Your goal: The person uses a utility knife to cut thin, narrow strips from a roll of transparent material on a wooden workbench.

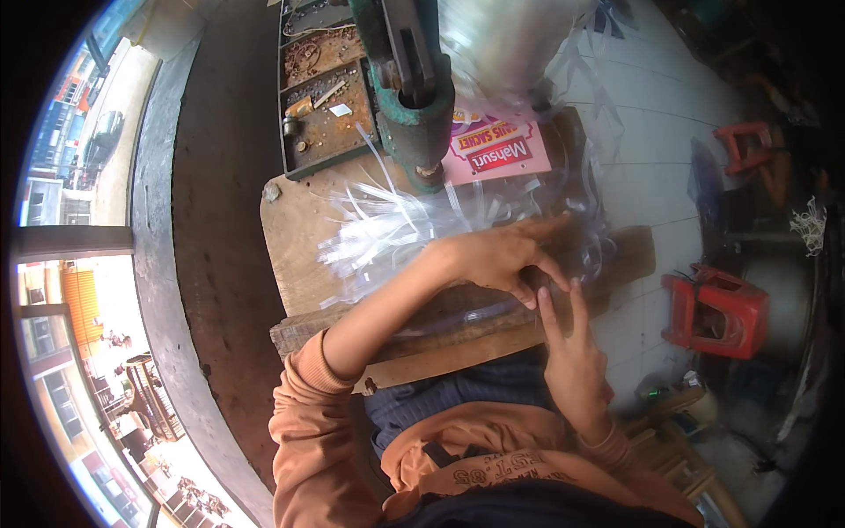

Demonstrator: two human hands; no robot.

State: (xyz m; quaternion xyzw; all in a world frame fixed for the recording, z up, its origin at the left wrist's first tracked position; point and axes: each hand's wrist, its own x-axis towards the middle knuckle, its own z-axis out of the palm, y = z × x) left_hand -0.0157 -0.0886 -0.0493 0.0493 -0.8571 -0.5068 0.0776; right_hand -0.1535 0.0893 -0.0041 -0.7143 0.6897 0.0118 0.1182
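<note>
My left hand (498,260) reaches across above the wooden work board, its fingers apart and bent downward. Just below it, my right hand (572,359) points upward with two fingers stretched out and spread. The fingertips of both hands come close together; any thin strand between them is too fine to make out. Beside my left wrist lies a loose heap of clear plastic strips (387,227), which spreads under the left hand. More clear strips (600,242) trail past the left fingertips. A green metal press (422,132) stands just beyond the heap.
A pink printed card (502,150) lies behind the heap. At the far left of the press sits a dirty compartment tray (304,158) with small metal bits. A blurred clear plastic bundle (510,44) stands at the back. Red stools (717,312) are on the tiled floor, right.
</note>
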